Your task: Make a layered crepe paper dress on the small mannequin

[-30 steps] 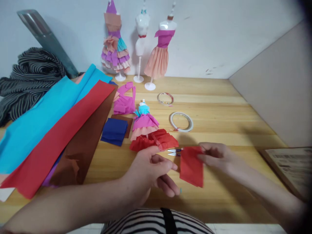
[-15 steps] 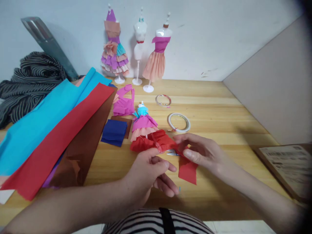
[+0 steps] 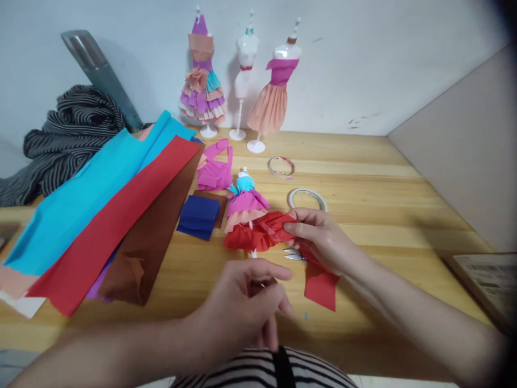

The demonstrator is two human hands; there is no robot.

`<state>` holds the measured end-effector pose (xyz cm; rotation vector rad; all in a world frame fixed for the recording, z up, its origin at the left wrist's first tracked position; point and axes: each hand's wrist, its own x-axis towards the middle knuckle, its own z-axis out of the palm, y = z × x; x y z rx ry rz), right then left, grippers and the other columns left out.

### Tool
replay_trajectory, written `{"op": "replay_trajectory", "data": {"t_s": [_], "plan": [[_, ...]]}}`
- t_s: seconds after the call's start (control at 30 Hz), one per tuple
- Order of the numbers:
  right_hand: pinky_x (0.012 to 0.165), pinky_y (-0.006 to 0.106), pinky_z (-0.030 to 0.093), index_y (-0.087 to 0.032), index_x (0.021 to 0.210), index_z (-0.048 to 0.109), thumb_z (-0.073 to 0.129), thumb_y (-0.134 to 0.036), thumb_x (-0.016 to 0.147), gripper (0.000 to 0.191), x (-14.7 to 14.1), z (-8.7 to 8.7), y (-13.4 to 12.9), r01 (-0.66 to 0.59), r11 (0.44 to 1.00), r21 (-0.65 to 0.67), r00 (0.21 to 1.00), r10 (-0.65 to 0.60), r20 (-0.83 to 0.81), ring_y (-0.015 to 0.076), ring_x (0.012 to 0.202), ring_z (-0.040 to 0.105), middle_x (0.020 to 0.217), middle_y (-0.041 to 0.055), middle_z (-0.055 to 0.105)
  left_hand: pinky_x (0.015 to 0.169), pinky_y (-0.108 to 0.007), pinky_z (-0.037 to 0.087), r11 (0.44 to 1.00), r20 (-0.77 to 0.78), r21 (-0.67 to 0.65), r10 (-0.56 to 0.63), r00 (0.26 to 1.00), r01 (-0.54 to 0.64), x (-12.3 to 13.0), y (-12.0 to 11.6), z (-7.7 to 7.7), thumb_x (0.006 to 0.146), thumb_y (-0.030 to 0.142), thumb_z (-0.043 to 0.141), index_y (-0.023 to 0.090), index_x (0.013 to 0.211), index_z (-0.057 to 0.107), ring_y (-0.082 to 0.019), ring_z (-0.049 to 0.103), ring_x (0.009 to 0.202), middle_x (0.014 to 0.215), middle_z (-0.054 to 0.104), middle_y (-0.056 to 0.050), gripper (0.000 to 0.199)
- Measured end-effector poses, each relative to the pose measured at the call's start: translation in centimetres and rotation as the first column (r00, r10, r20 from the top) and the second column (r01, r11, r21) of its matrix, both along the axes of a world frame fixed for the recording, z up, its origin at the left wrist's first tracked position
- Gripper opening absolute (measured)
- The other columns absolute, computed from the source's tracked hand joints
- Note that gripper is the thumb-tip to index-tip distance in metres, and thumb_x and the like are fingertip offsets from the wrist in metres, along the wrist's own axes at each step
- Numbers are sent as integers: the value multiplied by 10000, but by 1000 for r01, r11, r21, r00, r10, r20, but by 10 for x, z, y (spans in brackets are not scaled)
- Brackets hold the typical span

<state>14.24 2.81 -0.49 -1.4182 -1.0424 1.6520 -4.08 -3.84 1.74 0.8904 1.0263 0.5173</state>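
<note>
A small mannequin [image 3: 244, 186] in a layered dress of turquoise, magenta and peach crepe paper stands mid-table. A strip of red crepe paper [image 3: 274, 226], gathered into a ruffle, spreads around its lower part. My right hand [image 3: 319, 234] pinches this red strip between thumb and fingers, and the strip's flat tail hangs below the hand. Nearer to me, my left hand [image 3: 250, 302] is apart from the paper, fingers loosely curved and spread, with nothing in it. Scissors [image 3: 294, 254] lie under the red paper, only the blades showing.
Three mannequins on stands, one a bare white mannequin [image 3: 247, 54], line the wall. Two tape rolls, including a white tape roll [image 3: 324, 200], lie right of centre. Blue paper squares [image 3: 198, 216] and large crepe sheets [image 3: 121, 226] lie left. A cardboard box [image 3: 484, 291] sits right.
My left hand has come away from the red strip and drawn toward me. My right hand has shifted its pinch nearer the gathered part. The view has swung slightly left.
</note>
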Motion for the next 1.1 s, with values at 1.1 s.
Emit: {"op": "replay_trajectory", "data": {"t_s": [1.1], "plan": [[421, 225, 315, -171, 678, 598, 692, -621, 678, 460, 18, 0, -14, -70, 996, 48, 997, 69, 27, 94, 446, 471, 552, 11, 587, 745, -310, 480, -105, -589, 709, 456, 667, 697, -45, 31, -53, 881, 93, 417, 166, 885, 639, -172, 555, 806, 912, 626, -102, 234]]}}
